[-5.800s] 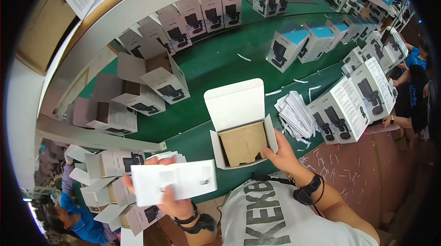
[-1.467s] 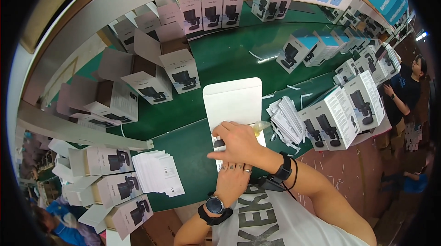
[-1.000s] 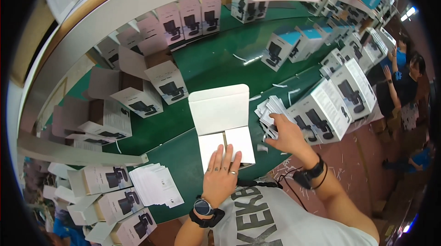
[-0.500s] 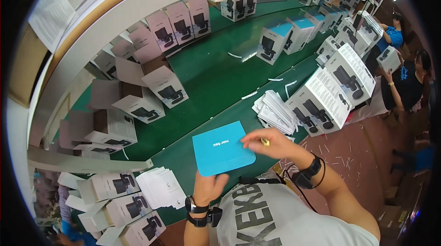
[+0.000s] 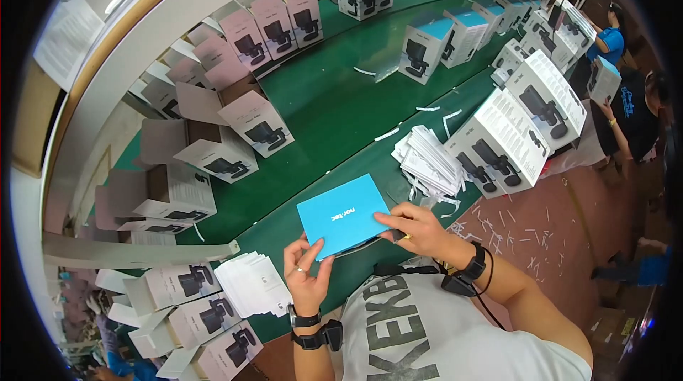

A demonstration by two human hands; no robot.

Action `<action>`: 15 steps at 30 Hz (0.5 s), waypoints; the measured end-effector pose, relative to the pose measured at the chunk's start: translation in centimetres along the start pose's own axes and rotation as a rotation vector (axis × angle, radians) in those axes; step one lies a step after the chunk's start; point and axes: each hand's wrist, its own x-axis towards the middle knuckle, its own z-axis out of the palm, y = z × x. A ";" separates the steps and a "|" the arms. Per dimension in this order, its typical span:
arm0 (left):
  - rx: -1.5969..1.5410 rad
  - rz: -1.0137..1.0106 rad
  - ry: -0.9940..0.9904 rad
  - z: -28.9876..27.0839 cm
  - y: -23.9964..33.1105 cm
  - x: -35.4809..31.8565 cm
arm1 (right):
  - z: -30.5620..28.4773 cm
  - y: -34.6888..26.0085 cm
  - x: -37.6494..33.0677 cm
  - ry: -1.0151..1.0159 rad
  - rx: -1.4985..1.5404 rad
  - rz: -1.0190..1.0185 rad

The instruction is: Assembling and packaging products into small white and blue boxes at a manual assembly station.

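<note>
A carton with a bright blue top point(image 5: 338, 203) stands at the near edge of the green table, straight in front of me. My left hand point(image 5: 307, 267) grips its near left corner, thumb and fingers closed around the edge. At the near right corner my right hand point(image 5: 420, 230) is closed too, thumb pressed on the blue top. A small yellow and dark thing point(image 5: 404, 237) pokes out below the right hand's fingers; its kind is unclear. The carton's sides are mostly hidden from above.
White folded paper sheets point(image 5: 430, 160) lie right of the carton, and a white paper stack point(image 5: 250, 283) lies left. Open microphone boxes point(image 5: 217, 160) line the left. Closed boxes point(image 5: 498, 146) stand at the right. A co-worker point(image 5: 637, 110) holds a box farther right.
The blue flap's rounded front edge, which stuck out toward me, is now folded down at the carton's front. My left hand has risen to the corner; my right has moved nearer me.
</note>
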 end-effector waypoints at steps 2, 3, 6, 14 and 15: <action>0.009 0.029 -0.009 0.0 0.1 0.0 | 0.4 -0.3 -0.7 0.027 -0.062 0.009; 0.018 0.058 -0.013 -0.1 0.2 0.1 | 0.4 -0.3 -0.9 0.041 -0.093 0.014; 0.078 0.119 -0.051 -0.6 0.1 0.4 | 0.2 0.1 -1.4 0.024 -0.130 -0.023; 0.858 0.318 -0.185 3.3 5.8 3.4 | 1.5 1.0 -2.0 0.008 -0.243 -0.123; 0.892 0.271 -0.229 5.1 5.5 3.2 | 2.0 1.2 -2.2 -0.006 -0.229 -0.168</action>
